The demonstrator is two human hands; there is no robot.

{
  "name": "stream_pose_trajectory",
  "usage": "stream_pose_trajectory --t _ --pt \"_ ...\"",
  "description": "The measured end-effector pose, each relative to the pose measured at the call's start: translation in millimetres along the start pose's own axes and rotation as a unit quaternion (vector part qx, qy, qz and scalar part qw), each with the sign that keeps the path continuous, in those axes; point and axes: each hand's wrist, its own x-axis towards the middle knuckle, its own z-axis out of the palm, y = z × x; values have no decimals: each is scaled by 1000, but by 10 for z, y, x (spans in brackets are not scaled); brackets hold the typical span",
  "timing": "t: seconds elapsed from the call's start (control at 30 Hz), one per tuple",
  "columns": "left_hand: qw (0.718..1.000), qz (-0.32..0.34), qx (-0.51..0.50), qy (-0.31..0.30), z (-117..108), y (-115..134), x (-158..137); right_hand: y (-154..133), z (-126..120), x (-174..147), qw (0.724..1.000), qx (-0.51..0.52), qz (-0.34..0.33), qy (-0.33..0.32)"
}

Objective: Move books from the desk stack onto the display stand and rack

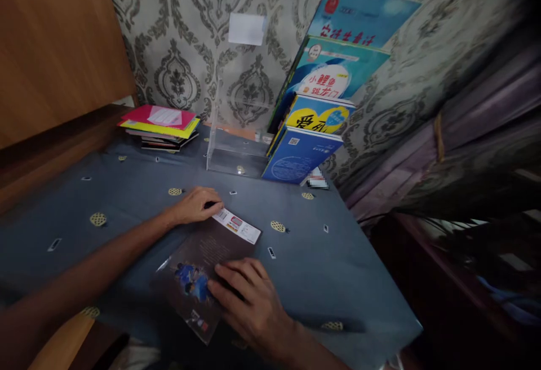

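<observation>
A thin dark brown book (203,257) lies at a slant on the near part of the table. Its cover has a picture of blue figures and a white printed strip along the far edge. My left hand (198,205) is at the book's far left corner, its fingers curled and pinching there. Over the right side of the cover rests my right hand (253,308), fingers stretched out and slightly apart, the thumb hidden. Beyond the book stands a clear acrylic book rack (228,159), with several upright books at its right, the front one a blue book (302,159).
A blue-grey cloth with pineapple prints covers the table (338,268). At the back left is a stack of books (163,125) with a red one on top. A wooden cabinet (59,49) borders the left side; a curtain (422,150) hangs at the right.
</observation>
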Motion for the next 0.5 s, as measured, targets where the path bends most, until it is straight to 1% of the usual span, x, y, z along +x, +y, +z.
stream_pose_trajectory --t 0.07,0.17,0.2,0.27,0.33,0.4,0.43,0.5 --pt "999 -16 -31 -7 -32 9 6 63 -120 135 999 23 -12 29" --pt "991 -68 -111 -15 -75 16 11 236 -261 310 994 62 12 94" --pt "985 -94 -146 -18 -84 12 11 315 -283 349 988 79 37 123" --pt "968 -143 -206 -23 -87 -9 14 500 -285 395 971 122 111 171" --pt "957 -168 -235 -19 -63 -42 22 707 -251 417 940 165 194 228" --pt "951 -168 -260 -10 -19 -72 36 915 -219 446 897 204 264 289" --pt "942 -167 -291 -3 7 -79 45 1013 -210 469 877 225 292 310" --pt "913 -167 -371 14 54 -68 59 1178 -211 533 838 281 330 331"
